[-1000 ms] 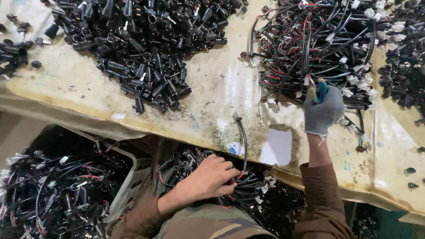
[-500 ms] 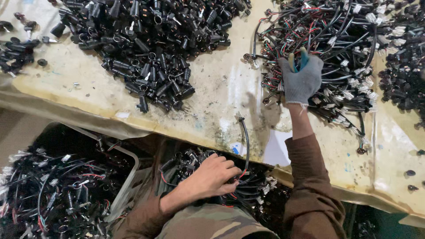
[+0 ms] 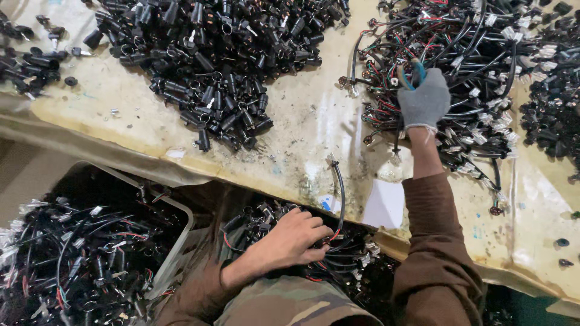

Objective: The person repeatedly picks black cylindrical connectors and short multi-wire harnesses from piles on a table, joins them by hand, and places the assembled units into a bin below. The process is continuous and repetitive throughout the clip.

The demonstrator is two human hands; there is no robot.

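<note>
A long bench (image 3: 302, 127) covered in a stained yellowish sheet fills the upper view, its near edge running from upper left down to lower right. On it lie two big heaps: a pile of black cylindrical sockets (image 3: 211, 54) at upper left, and a tangle of wire harnesses (image 3: 477, 54), black leads with red and green strands and white tags, at upper right. Below the bench edge, a crate (image 3: 90, 253) at lower left holds more wired parts, and a second heap of harnesses (image 3: 338, 259) sits in the person's lap area. The right hand (image 3: 423, 102), in a grey glove, reaches far forward onto the near left part of the upper harness tangle, the arm running almost straight up the view; its fingers are curled narrow around a blue-handled tool (image 3: 414, 72) and look to be closing on a few leads, though which wire it pinches cannot be told. The bare left hand (image 3: 296, 238) lies low and close to the body, palm down on the lap heap, fingers bent loosely over the wires there. From just beside its fingertips a single black lead (image 3: 339, 193) arcs up over the bench edge, its long axis near upright, its free end lying on the sheet. That lead lies between the hands but much nearer the left one; the right is well apart from it, up and to the right.
</note>
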